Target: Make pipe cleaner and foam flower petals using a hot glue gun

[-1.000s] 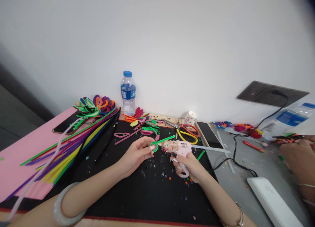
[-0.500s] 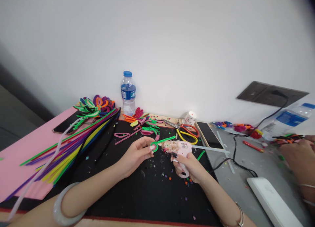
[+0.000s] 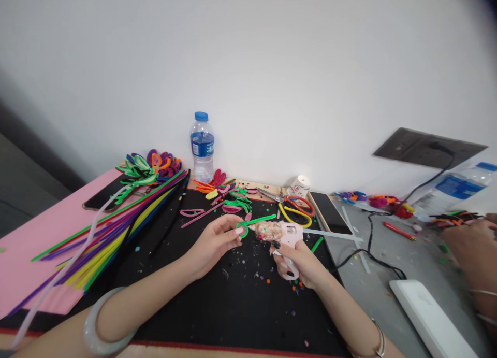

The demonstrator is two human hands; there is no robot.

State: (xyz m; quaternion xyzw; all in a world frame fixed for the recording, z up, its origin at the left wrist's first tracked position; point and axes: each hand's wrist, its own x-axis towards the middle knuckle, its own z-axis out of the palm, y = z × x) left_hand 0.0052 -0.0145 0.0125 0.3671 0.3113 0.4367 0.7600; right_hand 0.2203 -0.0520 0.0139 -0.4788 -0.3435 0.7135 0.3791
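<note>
A: Start close in. What do the hands have?

B: The left hand [image 3: 215, 241] pinches a green pipe cleaner [image 3: 254, 223] at its curled loop, fingertips closed on it. The right hand [image 3: 297, 259] is clenched round the grip of a pink glue gun [image 3: 285, 236], one finger lying along the trigger side.

A: How do the two things lie to each other?

B: The gun's long axis runs nearly level, right to left, with the nozzle touching or just beside the green loop; I cannot tell which. The pipe cleaner's straight tail runs up and to the right, over the gun's barrel. The loop sits between the hands, in the left hand's own grasp, so that hand is the nearer. All of it hovers just over the black mat [image 3: 202, 306] on the desk [image 3: 392, 254].

A: And farther off?

B: A bundle of long pipe cleaners [image 3: 116, 228] fans out to the left. Scissors [image 3: 293, 200] and a phone [image 3: 330, 213] lie beyond the gun, and a water bottle [image 3: 202, 146] stands by the wall. Another person's hand [image 3: 471, 244] is at the right edge.

A: Any writing to read?

B: The bottle's blue label has white marks, and a small white tub [image 3: 300, 185] has red ones; both are too small to read.
</note>
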